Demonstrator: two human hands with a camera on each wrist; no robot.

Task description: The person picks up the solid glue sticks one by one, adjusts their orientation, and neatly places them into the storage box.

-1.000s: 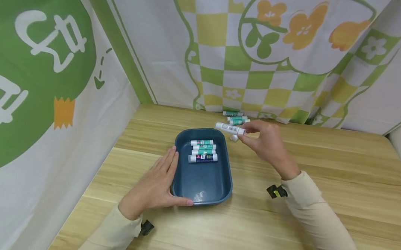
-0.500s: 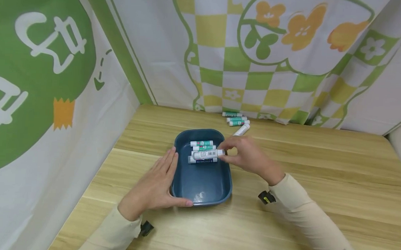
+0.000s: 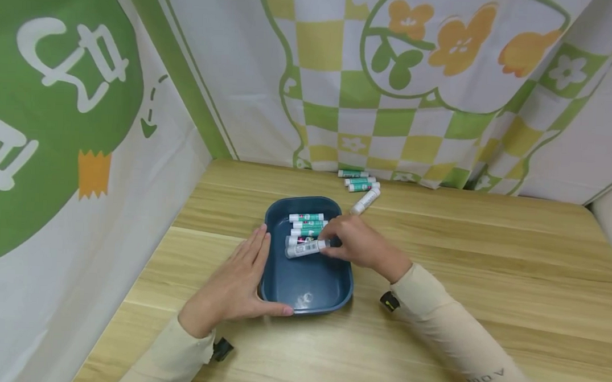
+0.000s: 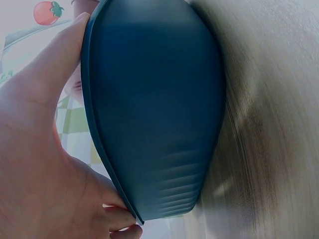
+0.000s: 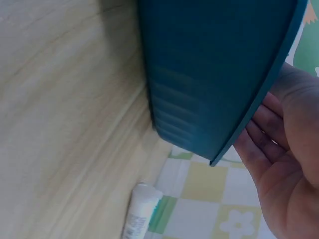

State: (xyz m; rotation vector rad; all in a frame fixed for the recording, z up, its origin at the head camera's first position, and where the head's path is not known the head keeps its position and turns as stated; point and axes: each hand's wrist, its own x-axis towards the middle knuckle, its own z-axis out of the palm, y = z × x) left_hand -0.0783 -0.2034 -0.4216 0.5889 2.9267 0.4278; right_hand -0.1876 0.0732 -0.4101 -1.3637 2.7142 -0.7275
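A dark blue rectangular plastic tray (image 3: 306, 296) stands on the wooden table. My left hand (image 3: 232, 287) lies along its left side, fingers straight at the rim and thumb at the near left corner; the left wrist view shows the tray's outer wall (image 4: 154, 99) beside that hand. With thumb and fingertips, my right hand (image 3: 362, 243) pinches the right end of a white glue stick (image 3: 304, 248), low inside the tray. Behind it lie several glue sticks in a row, green-labelled ones (image 3: 307, 218) and a dark-labelled one (image 3: 293, 241) partly covered. In the right wrist view, the tray wall hides the held stick.
Beyond the tray, near the curtain, several green-labelled glue sticks (image 3: 360, 181) lie on the table (image 3: 467, 249). One white glue stick (image 3: 366, 200) lies slanted just behind my right hand. A patterned curtain (image 3: 361, 102) hangs along the table's back edge.
My right hand has carried the white glue stick from above the table beyond the tray's right rim, left and nearer, down into the tray beside the row. The left hand has stayed put.
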